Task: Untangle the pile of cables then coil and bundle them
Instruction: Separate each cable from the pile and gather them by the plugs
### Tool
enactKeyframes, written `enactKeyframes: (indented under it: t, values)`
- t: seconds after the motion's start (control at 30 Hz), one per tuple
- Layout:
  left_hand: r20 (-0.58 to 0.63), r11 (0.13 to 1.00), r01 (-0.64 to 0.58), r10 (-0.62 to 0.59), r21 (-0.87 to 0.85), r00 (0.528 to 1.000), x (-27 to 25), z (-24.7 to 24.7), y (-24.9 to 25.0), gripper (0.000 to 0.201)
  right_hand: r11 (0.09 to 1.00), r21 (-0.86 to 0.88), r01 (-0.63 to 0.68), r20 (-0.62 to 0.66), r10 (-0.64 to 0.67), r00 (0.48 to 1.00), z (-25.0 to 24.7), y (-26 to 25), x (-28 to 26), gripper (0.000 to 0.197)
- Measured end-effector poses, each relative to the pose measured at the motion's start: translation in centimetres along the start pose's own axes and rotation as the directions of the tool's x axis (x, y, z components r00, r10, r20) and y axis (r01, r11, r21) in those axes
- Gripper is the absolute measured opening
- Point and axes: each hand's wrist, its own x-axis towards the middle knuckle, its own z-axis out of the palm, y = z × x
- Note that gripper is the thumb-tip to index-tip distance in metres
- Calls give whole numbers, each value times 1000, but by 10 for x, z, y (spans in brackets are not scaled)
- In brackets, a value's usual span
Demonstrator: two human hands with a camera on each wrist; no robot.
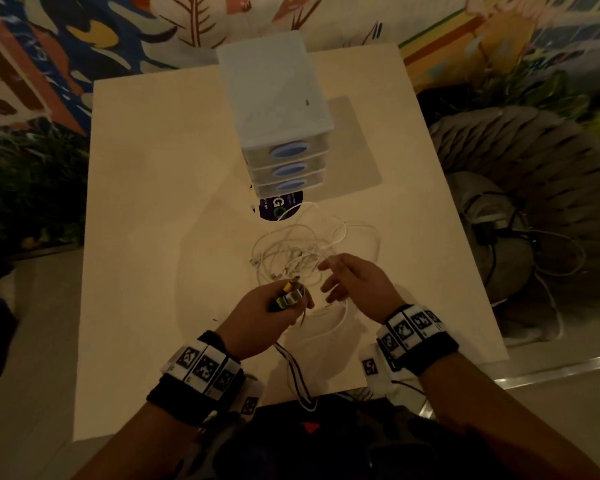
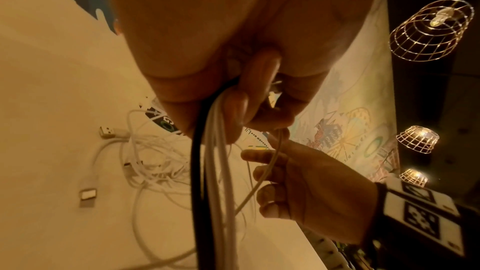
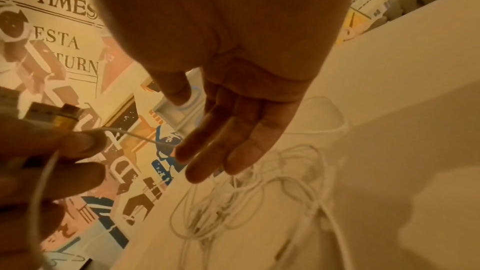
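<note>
A bundle of connector ends is gripped in the left hand, fingers curled round it, with a black cable and several white cables trailing down out of the fist toward the near edge of the bench. One thin white strand is drawn out from this hand toward the right hand, crossing its fingers; whether it is actually pressed there cannot be told. The tangled pile of white cables is spread on the bench just beyond both hands, and two loose USB plugs are seen lying at its left side in the left wrist view. The right hand is held released, fingers straight and relaxed, palm facing the left hand, just above the near edge of the pile. Farther beyond the hands, a small drawer unit is stood on the bench, with a dark round sticker at its foot.
</note>
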Motion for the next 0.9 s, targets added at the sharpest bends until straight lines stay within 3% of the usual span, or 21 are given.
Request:
enactKeyframes:
  t: [0.13,0.2,0.27,0.33,0.43,0.67,0.73,0.83,0.9]
  values:
    - [9,1000,-9,9,27,1000,-8,-2,2,18,979,-192,72,-198,-111,974,-2,-10,21,17]
    - [2,1000,-3,3,19,1000,-9,-3,1,19,950,-312,30,-270,-119,955,-8,-17,36,20]
    - [3,1000,3,-3,1,1000,-10,-4,-1,19,887,-462,-29,-149,-46,988,-13,-25,51,36]
    - [11,1000,3,-3,14,1000,-10,-4,-2,18,824,-567,-2,17,14,1000,-12,-29,64,42]
    - [19,998,0,-2,66,1000,-9,-4,-2,17,838,-535,104,73,-77,994,-9,-31,75,21]
    - [-87,988,119,-111,99,990,-5,-14,-8,21,963,-231,142,-135,-176,975,-10,-40,74,17]
    - [-154,986,161,-153,44,976,-4,-17,-8,22,932,-306,194,-150,-248,957,-10,-41,69,16]
    - [-270,988,152,-156,-36,950,-1,-20,-4,29,784,-552,284,-174,-442,880,-10,-53,57,14]
    - [-316,996,80,-88,-36,945,0,-21,3,33,755,-520,400,-95,-516,851,-9,-60,50,11]
